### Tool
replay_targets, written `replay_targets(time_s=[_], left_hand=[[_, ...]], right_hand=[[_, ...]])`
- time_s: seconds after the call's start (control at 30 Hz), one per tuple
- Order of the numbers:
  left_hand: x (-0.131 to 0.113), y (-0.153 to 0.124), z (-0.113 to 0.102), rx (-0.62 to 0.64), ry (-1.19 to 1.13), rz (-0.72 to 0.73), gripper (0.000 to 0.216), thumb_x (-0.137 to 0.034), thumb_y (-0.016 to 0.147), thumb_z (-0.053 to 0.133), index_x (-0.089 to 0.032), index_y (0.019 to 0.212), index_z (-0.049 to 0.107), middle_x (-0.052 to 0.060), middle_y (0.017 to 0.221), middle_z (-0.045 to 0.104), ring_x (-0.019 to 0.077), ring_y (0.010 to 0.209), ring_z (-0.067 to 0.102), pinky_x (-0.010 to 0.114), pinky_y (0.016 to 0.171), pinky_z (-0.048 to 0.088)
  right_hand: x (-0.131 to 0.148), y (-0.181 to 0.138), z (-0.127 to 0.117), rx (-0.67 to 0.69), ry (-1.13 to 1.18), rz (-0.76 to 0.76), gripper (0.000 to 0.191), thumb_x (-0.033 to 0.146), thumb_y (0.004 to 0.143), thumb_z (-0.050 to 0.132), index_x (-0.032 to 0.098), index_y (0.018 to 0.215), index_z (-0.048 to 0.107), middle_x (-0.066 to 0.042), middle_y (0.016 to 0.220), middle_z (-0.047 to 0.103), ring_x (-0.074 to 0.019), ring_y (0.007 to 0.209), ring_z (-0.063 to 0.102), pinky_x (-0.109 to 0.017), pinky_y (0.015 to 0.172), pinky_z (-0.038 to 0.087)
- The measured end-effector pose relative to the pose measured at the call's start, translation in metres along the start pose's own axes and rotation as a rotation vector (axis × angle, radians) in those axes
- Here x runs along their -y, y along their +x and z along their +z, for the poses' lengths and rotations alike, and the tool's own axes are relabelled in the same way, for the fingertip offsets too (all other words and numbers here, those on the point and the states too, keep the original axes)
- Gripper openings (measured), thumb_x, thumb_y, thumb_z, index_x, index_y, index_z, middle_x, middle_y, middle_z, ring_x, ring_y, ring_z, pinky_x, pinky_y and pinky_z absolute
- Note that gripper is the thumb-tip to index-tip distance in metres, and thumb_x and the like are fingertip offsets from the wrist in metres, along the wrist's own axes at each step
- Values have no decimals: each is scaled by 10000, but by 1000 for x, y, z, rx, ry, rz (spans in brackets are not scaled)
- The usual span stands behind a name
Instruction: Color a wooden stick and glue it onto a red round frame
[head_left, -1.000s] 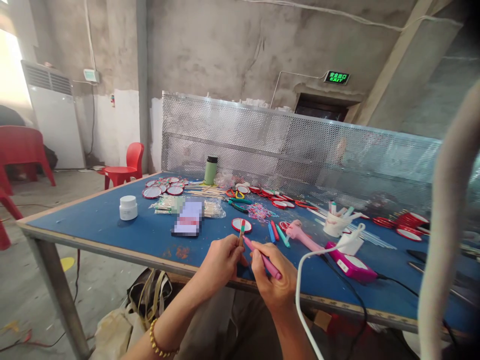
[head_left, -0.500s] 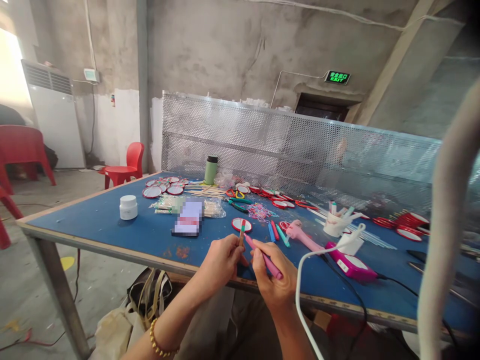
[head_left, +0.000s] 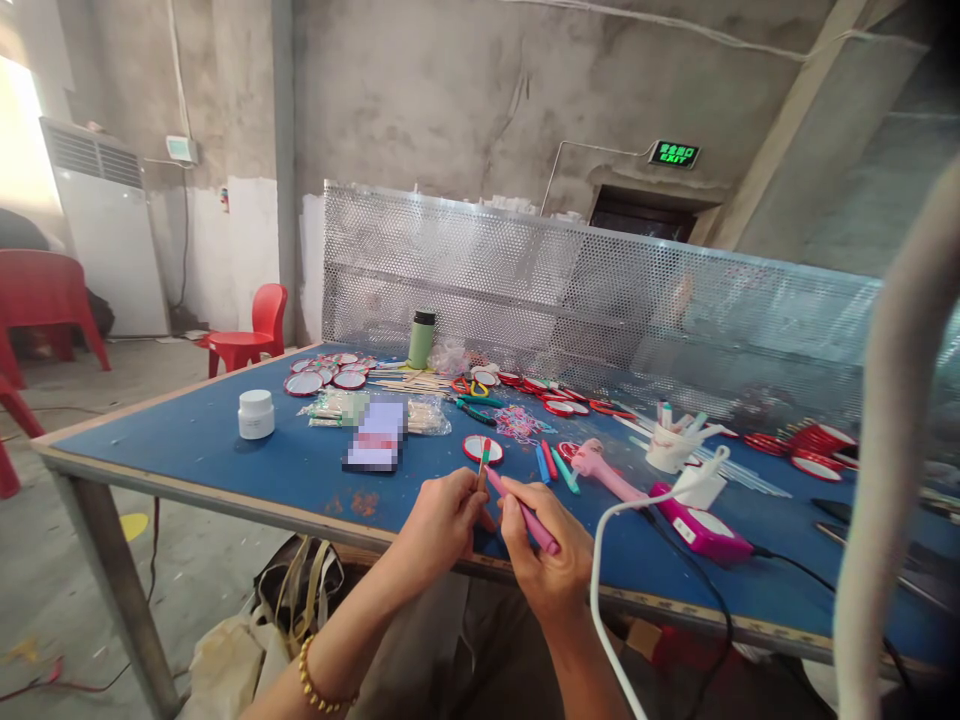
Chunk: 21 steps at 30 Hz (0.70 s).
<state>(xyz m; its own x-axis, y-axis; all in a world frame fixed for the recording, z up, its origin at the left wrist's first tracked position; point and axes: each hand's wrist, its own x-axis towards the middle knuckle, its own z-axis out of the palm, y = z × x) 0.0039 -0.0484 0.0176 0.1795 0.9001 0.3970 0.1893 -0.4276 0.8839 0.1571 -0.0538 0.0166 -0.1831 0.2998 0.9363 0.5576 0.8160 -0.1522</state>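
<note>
My left hand (head_left: 448, 512) is closed around a flat wooden craft stick (head_left: 484, 470), its upper end coloured green and red. Between the fingers of my right hand (head_left: 551, 540) is a pink marker (head_left: 534, 520), its tip touching or very near the stick. Just beyond the stick lies a round white disc with a red rim (head_left: 472, 445). To the right of it are a blue marker (head_left: 541, 464), a red marker (head_left: 550, 460) and a teal marker (head_left: 566, 472).
A phone (head_left: 376, 435) and a white jar (head_left: 256, 414) stand left on the blue table (head_left: 300, 490). Pliers (head_left: 474, 410), coloured strings (head_left: 517, 424) and a green bottle (head_left: 421, 340) lie farther back. At right are a pink glue gun (head_left: 607, 475), a magenta box (head_left: 705, 530) and a white cable (head_left: 600, 590).
The pink marker and my right hand have shifted very slightly left toward the stick. My left hand and the stick look almost the same.
</note>
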Motion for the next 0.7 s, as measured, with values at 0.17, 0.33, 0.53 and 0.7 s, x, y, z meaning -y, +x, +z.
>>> replay_targets(time_s=[0.17,0.33,0.53,0.7], left_hand=[[0,0,0,3,7,-13,203,-298,929,442,-198,776,532,3,670,701,102,393,537,205,462,382],[0,-1,0,2,4,0,205,-300,929,443,-199,775,532,-4,667,694,102,394,540,206,470,391],[-1,0,0,-2,11,-4,206,-297,929,444,-202,764,524,-6,652,687,103,397,538,206,469,386],[-1,-1,0,4,-4,-9,200,-296,929,439,-198,781,530,0,667,692,100,391,530,205,461,385]], right_hand=[[-2,-1,1,-12,26,50,204,113,929,572,205,1080,674,-34,841,708,-169,698,662,-300,650,522],[0,1,1,-8,2,13,216,81,920,574,197,1078,666,-39,849,707,-171,714,667,-299,670,521],[-2,1,2,-27,-9,-12,213,77,918,577,197,1074,661,-45,856,713,-172,704,667,-303,667,520],[-1,2,1,-12,-3,-3,209,93,925,570,199,1077,666,-40,842,712,-175,702,671,-302,656,521]])
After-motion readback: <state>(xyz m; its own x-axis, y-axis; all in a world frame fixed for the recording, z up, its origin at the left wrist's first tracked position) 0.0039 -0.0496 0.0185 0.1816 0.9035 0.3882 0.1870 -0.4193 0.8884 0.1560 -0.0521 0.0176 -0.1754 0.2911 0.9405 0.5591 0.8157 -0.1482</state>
